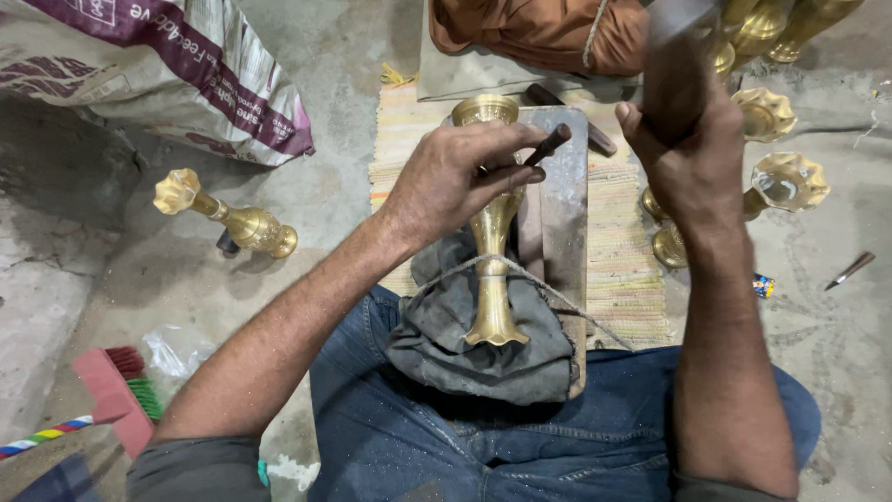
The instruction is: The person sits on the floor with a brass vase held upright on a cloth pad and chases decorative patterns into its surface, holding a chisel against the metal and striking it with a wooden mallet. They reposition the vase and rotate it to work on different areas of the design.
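Observation:
A tall brass vase-shaped piece (492, 279) lies along a metal plate (565, 195) in front of me, tied down by a cord over a grey cloth (465, 344) on my lap. My left hand (455, 177) rests on the brass piece and grips a dark punch tool (548, 145) between its fingers. My right hand (683, 153) is raised above the plate, closed around the handle of a hammer (674, 56) whose head is blurred at the top edge.
Another brass piece (228, 218) lies on the concrete floor at left. Several more brass pieces (771, 177) stand at right. A printed sack (158, 65) is at top left, a brush (116, 395) at bottom left, a striped mat (623, 242) under the plate.

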The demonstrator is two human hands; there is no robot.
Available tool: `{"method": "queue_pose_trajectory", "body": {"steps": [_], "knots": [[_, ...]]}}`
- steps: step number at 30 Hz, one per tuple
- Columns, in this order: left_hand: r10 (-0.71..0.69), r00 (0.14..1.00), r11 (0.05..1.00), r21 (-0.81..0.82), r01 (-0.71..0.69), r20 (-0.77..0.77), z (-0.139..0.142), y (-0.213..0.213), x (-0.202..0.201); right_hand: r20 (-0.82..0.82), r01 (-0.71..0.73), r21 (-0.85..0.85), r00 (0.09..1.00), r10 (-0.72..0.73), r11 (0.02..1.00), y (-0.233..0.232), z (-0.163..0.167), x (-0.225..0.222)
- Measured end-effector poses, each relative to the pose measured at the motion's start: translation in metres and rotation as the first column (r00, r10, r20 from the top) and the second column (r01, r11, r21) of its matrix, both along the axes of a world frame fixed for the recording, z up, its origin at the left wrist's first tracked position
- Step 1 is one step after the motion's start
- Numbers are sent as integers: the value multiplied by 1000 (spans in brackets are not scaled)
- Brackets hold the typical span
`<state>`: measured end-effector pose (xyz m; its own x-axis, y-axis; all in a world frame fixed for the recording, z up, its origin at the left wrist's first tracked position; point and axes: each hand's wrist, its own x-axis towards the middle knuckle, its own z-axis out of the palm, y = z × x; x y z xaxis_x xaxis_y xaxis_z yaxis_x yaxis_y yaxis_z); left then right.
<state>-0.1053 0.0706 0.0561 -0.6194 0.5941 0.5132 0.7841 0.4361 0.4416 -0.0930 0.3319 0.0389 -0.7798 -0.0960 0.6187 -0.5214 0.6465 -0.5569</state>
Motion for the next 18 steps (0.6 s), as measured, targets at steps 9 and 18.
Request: {"method": "queue_pose_trajectory", "body": {"steps": [9,18], "knots": [[52,997,992,-113,-57,-50,-3,-5,-2,-33,-16,-14,999,15,1000,3,-9,-4],[-4,999,1000,6,5,-47,-9,-13,-3,-52,-26,81,998,30,996,-3,-3,0]]}}
